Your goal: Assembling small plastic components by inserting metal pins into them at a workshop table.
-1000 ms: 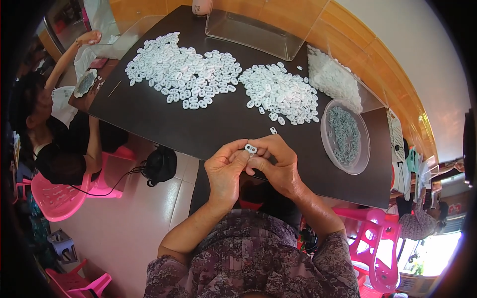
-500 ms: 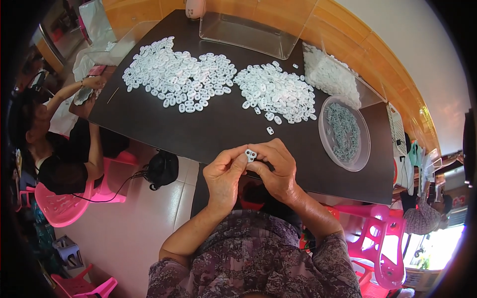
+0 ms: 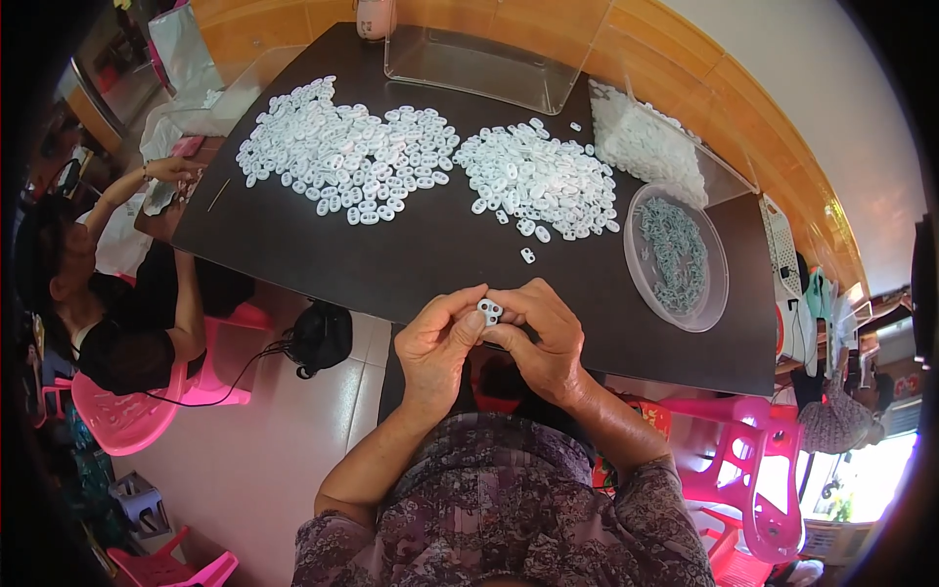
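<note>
Over the table's near edge, my left hand [image 3: 435, 352] and my right hand [image 3: 543, 342] meet with bent fingers. Between their thumbs and fingertips they pinch a small white plastic part [image 3: 490, 311] with dark holes. Fingertips cover some of it, so whether it is one piece or two pressed together I cannot tell. Beyond my hands, a single white two-holed piece [image 3: 528, 255] lies on the dark table [image 3: 430, 264]. Farther back are a large pile of white oval pieces [image 3: 337, 147] and a smaller pile of similar white pieces [image 3: 538, 181].
At the right, a round clear tub [image 3: 711, 311] holds small grey-blue screw-like pieces [image 3: 673, 254]. Behind it, a clear bin contains more white pieces [image 3: 646, 147]. A clear box [image 3: 469, 83] stands at the back. Another person [image 3: 127, 333] sits at the left by a pink chair [image 3: 127, 416].
The white part has turned slightly between my fingertips, while both hands keep their pinch. The whole view has shifted a little. At the left, the other person's hand has moved slightly.
</note>
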`<act>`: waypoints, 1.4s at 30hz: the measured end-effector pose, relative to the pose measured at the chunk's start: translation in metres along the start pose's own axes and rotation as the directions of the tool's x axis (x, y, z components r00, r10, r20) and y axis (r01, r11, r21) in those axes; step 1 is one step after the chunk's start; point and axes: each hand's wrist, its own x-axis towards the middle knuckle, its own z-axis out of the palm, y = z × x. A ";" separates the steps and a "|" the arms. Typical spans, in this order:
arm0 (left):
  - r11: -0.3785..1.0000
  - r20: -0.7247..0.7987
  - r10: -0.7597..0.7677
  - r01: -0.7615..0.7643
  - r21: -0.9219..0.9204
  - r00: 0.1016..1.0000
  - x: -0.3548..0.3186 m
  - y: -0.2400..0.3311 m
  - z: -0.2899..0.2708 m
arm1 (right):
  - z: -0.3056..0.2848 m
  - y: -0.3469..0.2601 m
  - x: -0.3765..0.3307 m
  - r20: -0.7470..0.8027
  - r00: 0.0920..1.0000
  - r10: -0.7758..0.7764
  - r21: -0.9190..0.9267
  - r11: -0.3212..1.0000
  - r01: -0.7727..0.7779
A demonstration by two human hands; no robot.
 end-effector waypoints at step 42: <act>0.856 -0.057 0.431 -0.388 0.342 0.901 -0.015 -0.004 0.012 | 0.015 -0.006 -0.010 -0.089 0.946 -0.312 -0.180 0.939 0.293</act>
